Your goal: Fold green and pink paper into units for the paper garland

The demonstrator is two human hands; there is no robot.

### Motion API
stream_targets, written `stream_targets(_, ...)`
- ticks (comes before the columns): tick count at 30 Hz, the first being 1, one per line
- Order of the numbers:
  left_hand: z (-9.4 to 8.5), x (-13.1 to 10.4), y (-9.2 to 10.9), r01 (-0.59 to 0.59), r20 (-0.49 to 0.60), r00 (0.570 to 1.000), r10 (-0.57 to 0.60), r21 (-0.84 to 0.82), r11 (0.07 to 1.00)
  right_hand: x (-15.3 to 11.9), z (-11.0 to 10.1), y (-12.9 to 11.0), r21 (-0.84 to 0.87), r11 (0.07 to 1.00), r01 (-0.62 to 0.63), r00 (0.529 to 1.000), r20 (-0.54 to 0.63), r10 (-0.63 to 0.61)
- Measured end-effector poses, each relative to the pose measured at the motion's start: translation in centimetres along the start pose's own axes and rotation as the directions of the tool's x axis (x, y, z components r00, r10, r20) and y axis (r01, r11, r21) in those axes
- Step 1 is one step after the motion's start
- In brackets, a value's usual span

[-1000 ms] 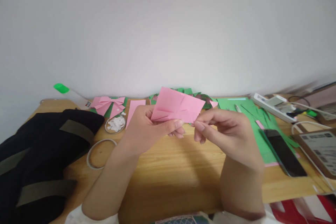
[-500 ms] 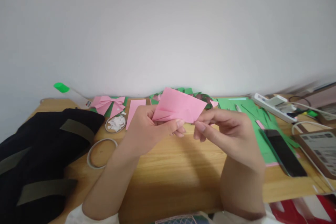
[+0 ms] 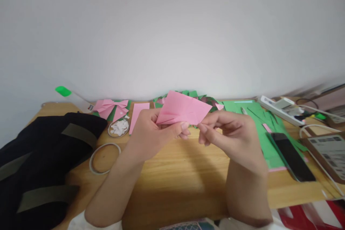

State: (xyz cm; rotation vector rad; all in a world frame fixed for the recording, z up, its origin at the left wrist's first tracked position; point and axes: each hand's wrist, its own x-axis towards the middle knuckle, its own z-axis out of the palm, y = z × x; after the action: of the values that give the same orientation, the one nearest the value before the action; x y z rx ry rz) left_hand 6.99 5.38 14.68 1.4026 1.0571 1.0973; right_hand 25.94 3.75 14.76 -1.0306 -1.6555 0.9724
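A folded pink paper [image 3: 185, 107] is held up above the wooden table [image 3: 172, 183], its wide part tilted up. My left hand [image 3: 153, 133] grips its lower left side, the thumb lying along the folded lower edge. At the lower right corner, the thumb and index finger of my right hand [image 3: 229, 133] pinch the paper. The fingers behind the paper are partly hidden.
Pink and green bow [image 3: 111, 107], dish of white scraps [image 3: 118, 127] and tape ring [image 3: 105, 158] lie left, beside dark cloth [image 3: 54, 147]. Green paper [image 3: 272, 151], a phone [image 3: 292, 156] and a power strip [image 3: 283, 110] are at the right. A pink strip [image 3: 138, 113] lies behind my left hand.
My right thumb and fingers have shifted slightly left along the paper's lower right corner. My left hand and the paper have hardly moved.
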Motion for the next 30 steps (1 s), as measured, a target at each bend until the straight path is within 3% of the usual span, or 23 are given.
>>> stream_targets(11,0.6,0.1,-0.8,0.002,0.037,0.999,0.005,-0.180,0.984,0.4,1.3,-0.1,0.115,0.992,-0.056,0.997,-0.039,0.061)
stream_targets(20,0.6,0.3,-0.7,-0.089,-0.079,0.994,0.071,-0.257,0.962,0.3,0.8,0.0,0.203,0.979,-0.015,0.984,-0.171,0.051)
stream_targets(30,-0.1,0.2,-0.6,-0.063,0.157,0.981,0.116,-0.305,0.950,0.5,0.0,0.6,0.258,0.966,-0.006,0.973,-0.222,0.065)
